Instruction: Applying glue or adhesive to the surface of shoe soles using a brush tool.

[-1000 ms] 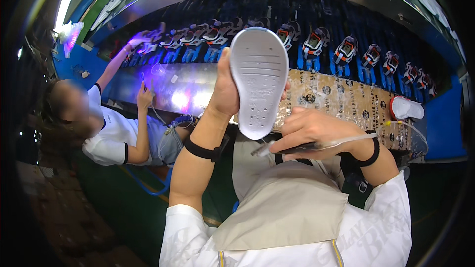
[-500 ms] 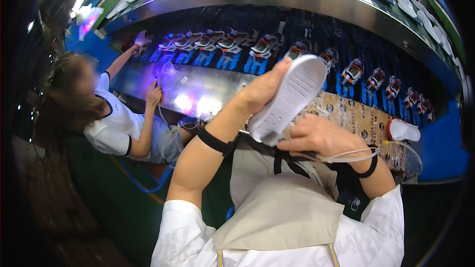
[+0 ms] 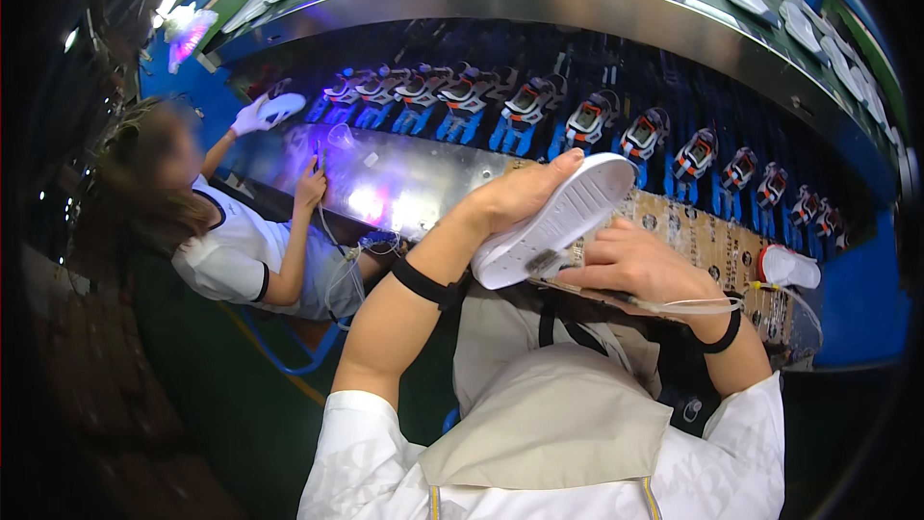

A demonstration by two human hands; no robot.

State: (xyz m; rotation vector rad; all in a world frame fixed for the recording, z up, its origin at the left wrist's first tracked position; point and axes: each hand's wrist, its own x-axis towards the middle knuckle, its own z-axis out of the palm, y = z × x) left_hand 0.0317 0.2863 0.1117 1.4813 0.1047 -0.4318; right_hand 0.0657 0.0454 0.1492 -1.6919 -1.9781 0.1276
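Two hands are engaged: the left hand [image 3: 525,197] is clenched around a white shoe sole [image 3: 558,221], held tilted, tread up, while the right hand [image 3: 630,265], just below it, is closed on a thin tool with a clear tube [image 3: 693,306]. The sole is best kept steady against the tool tip, which is hidden. Beyond, a row of shoes [image 3: 587,120] is seen; its details are blurred.

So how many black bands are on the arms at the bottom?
2. One band sits on the left forearm, behind the left hand holding the white sole. The other is on the right wrist. None shows on the co-worker.
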